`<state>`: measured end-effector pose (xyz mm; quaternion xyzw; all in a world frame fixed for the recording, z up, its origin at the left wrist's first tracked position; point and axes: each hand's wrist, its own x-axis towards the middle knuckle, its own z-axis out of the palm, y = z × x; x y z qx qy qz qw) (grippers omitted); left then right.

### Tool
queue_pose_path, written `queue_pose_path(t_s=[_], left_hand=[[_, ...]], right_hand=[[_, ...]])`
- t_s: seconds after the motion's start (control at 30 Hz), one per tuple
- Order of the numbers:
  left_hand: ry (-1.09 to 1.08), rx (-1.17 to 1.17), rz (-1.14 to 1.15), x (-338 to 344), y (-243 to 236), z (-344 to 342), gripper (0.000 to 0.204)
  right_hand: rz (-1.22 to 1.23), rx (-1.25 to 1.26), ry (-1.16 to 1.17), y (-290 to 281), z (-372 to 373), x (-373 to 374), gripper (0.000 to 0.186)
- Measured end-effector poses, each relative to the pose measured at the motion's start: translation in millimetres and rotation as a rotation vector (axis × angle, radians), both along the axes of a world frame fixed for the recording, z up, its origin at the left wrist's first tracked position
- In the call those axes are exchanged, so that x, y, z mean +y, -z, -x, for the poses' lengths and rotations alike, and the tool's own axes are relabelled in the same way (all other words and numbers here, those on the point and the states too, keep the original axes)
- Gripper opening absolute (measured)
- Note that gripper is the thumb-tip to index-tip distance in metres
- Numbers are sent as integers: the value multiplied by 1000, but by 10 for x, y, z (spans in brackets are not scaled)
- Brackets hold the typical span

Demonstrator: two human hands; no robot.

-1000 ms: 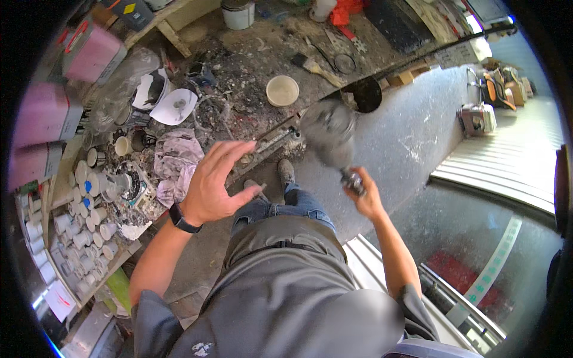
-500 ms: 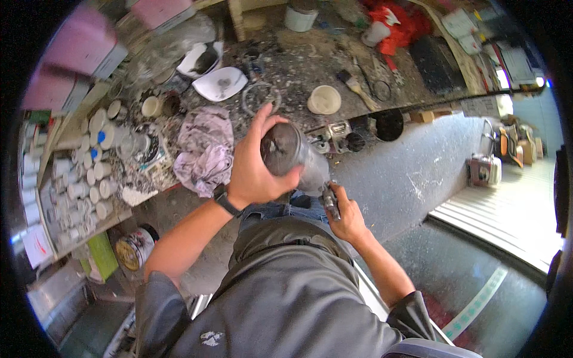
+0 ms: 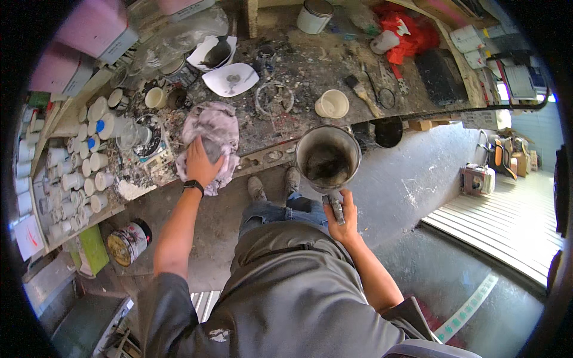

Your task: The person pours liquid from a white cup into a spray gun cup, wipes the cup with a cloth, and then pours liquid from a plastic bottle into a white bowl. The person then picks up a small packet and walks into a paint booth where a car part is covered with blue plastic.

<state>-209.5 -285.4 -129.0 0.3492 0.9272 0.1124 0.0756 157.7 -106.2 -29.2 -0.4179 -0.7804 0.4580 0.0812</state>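
My right hand (image 3: pixel 345 216) is closed round the dark metal grip of what looks like a spray gun (image 3: pixel 334 207). Its round grey cup (image 3: pixel 300 156) faces up, lidless, with dark residue on the inner wall and bottom. To the left, my left hand (image 3: pixel 203 164) lies on a crumpled, stained pinkish rag (image 3: pixel 210 119) at the bench's front edge, fingers and thumb curled into it. A dark grey patch shows between thumb and fingers; whether it is part of the rag I cannot tell. A cream cup (image 3: pixel 332 104) stands just beyond the gun's cup.
The paint-spattered bench (image 3: pixel 286 65) carries a white dish (image 3: pixel 231 80), a paintbrush (image 3: pixel 364 95), a metal can (image 3: pixel 314 16) and red plastic (image 3: pixel 409 33). Several small white cups (image 3: pixel 71 181) crowd the left. A paint bucket (image 3: pixel 129 241) stands below on the floor.
My left hand has left the spray gun's cup and moved left onto the rag. The cup, tilted before, now stands upright with its mouth upward, still in my right hand.
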Motion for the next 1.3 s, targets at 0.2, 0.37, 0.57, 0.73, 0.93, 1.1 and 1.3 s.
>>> queue_pose_path(t_s=[0.2,0.37,0.57,0.73,0.93,1.1,1.3], left_hand=[[-80,102,-349,34,576,-18,98],[-55,-25,-346,199,313,38,100],[-217,-554,-890,566,227,-286,83],[-621,-1604,-1349,1168,446,-270,57],[-726,-1479,-1300,1511,535,-241,56],[-803,-1002,-913,1576,639,-129,80],[-382,-556,-616,1216,473,-377,84]], right_hand=[[-231,165,-32,57,-170,49,46],[-211,206,123,99,-346,123,39],[-396,207,413,13,-555,641,42],[28,87,598,102,-634,1092,25],[27,-11,603,228,-716,1305,22],[5,33,583,341,-785,1381,22],[-35,36,534,519,-874,1432,38]])
